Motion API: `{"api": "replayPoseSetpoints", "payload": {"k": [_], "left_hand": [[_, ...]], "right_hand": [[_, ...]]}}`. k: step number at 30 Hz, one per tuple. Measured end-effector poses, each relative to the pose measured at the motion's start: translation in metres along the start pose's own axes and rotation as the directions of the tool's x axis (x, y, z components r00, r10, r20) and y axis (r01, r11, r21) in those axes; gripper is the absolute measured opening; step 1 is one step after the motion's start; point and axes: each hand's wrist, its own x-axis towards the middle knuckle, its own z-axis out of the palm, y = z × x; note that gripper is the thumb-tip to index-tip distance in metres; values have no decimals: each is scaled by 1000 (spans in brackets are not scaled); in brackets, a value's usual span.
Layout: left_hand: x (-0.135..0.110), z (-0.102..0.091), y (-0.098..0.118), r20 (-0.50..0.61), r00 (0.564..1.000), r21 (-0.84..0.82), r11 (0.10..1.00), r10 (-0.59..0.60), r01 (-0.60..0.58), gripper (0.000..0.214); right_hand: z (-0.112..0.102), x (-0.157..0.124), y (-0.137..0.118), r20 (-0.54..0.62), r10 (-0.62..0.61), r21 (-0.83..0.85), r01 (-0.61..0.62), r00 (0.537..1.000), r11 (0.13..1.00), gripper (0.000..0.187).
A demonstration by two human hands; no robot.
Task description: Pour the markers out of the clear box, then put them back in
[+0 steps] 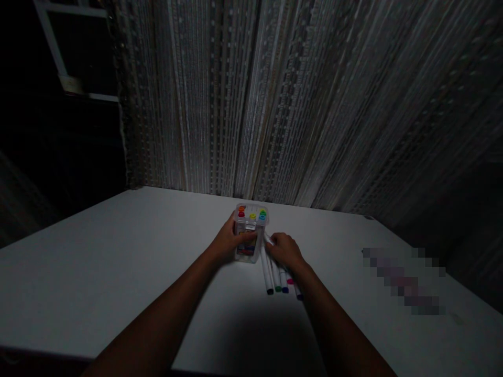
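Note:
A clear plastic marker box (250, 250) stands on the white table, with orange, red, yellow, green and blue marker ends showing at its top. My left hand (227, 241) is wrapped around its left side, thumb across the front label. Just right of the box, several white markers (267, 275) lie side by side on the table, their dark, green, blue and pink ends toward me. Over their far ends is my right hand (286, 250), its fingers closed on a white marker (269, 239). The right hand partly covers the other markers.
The white table (118, 267) spreads out on both sides. A patterned string curtain (243, 104) hangs along its far edge. On the right lies a pixelated, unrecognizable object (401, 283). A window frame (51, 36) shows at the upper left. The room is dim.

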Motion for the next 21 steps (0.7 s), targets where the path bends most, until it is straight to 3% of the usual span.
{"api": "replayPoseSetpoints", "payload": {"k": [21], "left_hand": [[-1,1,1,-3,1000,-34,999,-14,13,65]], "right_hand": [[-2,-2,-2,4,1,27,-1,1000,1000,21]]}}
